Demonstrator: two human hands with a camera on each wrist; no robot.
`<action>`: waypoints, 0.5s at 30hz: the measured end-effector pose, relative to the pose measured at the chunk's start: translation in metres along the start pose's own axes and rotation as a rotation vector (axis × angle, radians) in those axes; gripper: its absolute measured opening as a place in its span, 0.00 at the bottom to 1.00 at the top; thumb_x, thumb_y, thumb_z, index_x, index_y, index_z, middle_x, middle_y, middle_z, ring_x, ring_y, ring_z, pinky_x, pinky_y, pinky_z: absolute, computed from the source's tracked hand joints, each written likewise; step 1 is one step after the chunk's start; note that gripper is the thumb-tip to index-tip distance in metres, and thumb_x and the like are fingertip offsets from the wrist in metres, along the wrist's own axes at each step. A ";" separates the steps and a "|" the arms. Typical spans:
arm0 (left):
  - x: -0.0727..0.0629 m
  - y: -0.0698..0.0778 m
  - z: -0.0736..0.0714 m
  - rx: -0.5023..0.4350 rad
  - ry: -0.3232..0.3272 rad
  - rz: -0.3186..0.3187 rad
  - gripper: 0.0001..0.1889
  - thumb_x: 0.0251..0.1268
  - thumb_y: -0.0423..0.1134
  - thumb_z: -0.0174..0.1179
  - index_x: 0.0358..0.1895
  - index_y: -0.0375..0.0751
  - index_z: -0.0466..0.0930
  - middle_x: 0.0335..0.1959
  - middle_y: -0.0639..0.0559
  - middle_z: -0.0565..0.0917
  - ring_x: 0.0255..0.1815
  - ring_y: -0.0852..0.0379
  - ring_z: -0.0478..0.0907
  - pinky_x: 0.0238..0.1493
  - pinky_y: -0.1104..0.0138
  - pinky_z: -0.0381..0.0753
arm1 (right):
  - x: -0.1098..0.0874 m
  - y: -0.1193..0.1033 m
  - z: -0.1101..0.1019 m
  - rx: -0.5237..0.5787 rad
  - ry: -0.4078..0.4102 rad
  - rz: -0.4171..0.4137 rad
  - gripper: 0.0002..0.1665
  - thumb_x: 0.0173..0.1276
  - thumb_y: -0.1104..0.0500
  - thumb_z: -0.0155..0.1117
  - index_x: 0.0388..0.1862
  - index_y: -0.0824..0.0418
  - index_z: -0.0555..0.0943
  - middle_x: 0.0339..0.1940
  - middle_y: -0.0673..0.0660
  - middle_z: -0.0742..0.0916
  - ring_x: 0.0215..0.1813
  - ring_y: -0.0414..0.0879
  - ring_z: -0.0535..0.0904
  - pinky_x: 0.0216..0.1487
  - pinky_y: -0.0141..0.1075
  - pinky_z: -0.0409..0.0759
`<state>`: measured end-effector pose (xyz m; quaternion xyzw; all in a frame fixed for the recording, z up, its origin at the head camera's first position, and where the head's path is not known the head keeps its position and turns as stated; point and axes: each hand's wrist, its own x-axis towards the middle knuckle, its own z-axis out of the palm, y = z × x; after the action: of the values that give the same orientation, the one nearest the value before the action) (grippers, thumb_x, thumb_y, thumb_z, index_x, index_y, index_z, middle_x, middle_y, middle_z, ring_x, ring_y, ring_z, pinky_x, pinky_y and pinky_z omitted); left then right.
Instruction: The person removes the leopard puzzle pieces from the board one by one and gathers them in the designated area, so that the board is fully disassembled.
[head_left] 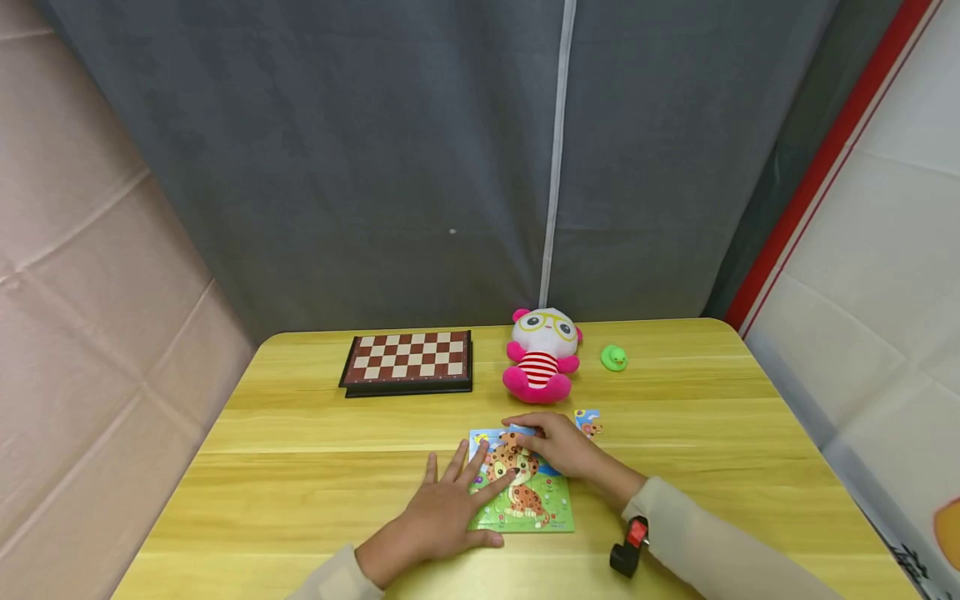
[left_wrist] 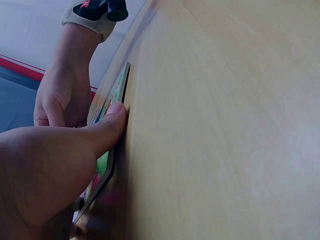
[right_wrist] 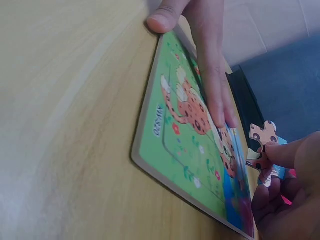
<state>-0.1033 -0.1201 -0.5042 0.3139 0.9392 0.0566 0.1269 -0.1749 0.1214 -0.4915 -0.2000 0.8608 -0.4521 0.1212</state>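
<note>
A leopard jigsaw puzzle (head_left: 551, 512) in a flat board with a green border lies on the table. My left hand (head_left: 442, 512) rests spread over its left side, fingers straight, the thumb at the near edge. At the puzzle's far edge my right hand (head_left: 562, 446) pinches a spotted puzzle piece (right_wrist: 263, 134) between thumb and fingers; in the right wrist view the piece is raised above the board. Another loose puzzle piece (head_left: 588, 421), blue with an orange spotted part, lies on the table just beyond the right hand.
Behind the puzzle sits a pink and white plush panda (head_left: 542, 358), with a small green toy duck (head_left: 613, 358) to its right. A folded chessboard (head_left: 408, 358) lies at the back left. A grey curtain (head_left: 375, 167) hangs beyond the table's (head_left: 300, 467) far edge.
</note>
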 end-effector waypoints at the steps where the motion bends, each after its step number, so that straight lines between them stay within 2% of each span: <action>1: 0.000 0.000 0.000 0.000 0.000 -0.001 0.45 0.61 0.81 0.45 0.82 0.77 0.46 0.86 0.43 0.39 0.85 0.33 0.34 0.71 0.24 0.45 | -0.001 -0.001 -0.001 0.004 0.005 0.002 0.19 0.78 0.60 0.62 0.64 0.56 0.84 0.57 0.54 0.88 0.48 0.44 0.77 0.53 0.42 0.78; 7: 0.000 0.000 0.000 0.007 0.003 0.002 0.45 0.62 0.81 0.44 0.82 0.77 0.46 0.86 0.43 0.39 0.84 0.33 0.35 0.71 0.24 0.45 | -0.010 -0.001 -0.012 0.014 0.024 -0.007 0.17 0.77 0.61 0.63 0.62 0.56 0.85 0.58 0.55 0.87 0.49 0.47 0.78 0.53 0.44 0.79; 12: -0.001 0.001 -0.002 0.016 0.009 0.007 0.45 0.62 0.81 0.44 0.82 0.77 0.45 0.86 0.42 0.39 0.84 0.32 0.36 0.71 0.24 0.46 | -0.017 0.005 -0.022 0.010 0.042 -0.030 0.14 0.77 0.59 0.64 0.58 0.59 0.83 0.48 0.52 0.87 0.46 0.46 0.79 0.49 0.40 0.80; 15: -0.002 0.002 -0.003 0.014 0.007 0.005 0.45 0.62 0.81 0.44 0.82 0.77 0.45 0.86 0.43 0.39 0.84 0.32 0.36 0.71 0.24 0.46 | -0.022 0.008 -0.027 0.045 0.036 -0.031 0.14 0.77 0.60 0.64 0.57 0.62 0.81 0.40 0.52 0.87 0.40 0.45 0.79 0.42 0.36 0.80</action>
<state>-0.1017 -0.1195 -0.5008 0.3167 0.9393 0.0515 0.1213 -0.1682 0.1555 -0.4823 -0.2022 0.8492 -0.4768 0.1032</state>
